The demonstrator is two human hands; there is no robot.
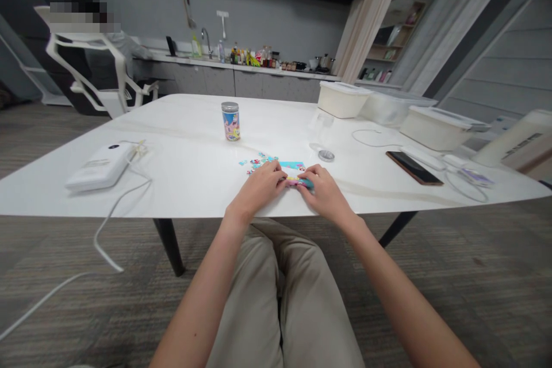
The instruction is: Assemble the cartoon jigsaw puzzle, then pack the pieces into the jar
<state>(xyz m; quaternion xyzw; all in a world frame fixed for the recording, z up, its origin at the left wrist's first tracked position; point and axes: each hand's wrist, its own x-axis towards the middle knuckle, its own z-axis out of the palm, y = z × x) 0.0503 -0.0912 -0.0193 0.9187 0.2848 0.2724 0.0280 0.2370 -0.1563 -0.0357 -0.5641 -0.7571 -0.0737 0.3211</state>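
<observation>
Close to the table's near edge, my left hand [266, 182] and my right hand [322, 187] have their fingers closed on opposite ends of a small colourful strip of joined jigsaw pieces [295, 182]. Fingertips hide part of that strip. Just beyond it lies a light-blue joined section of jigsaw [291, 165], flat on the table. Loose jigsaw pieces [255, 163] are scattered past my left hand. Farther back, a cartoon-printed can [231, 123] with a silver lid stands upright. A clear jar [319, 131] and a round silver lid [326, 156] are to its right.
The white table [185, 152] carries a white power bank [103, 168] with a trailing cable on the left. A phone [413, 168] and white storage boxes [342, 99] are on the right. A person sits in a white chair [92, 69] at the back left.
</observation>
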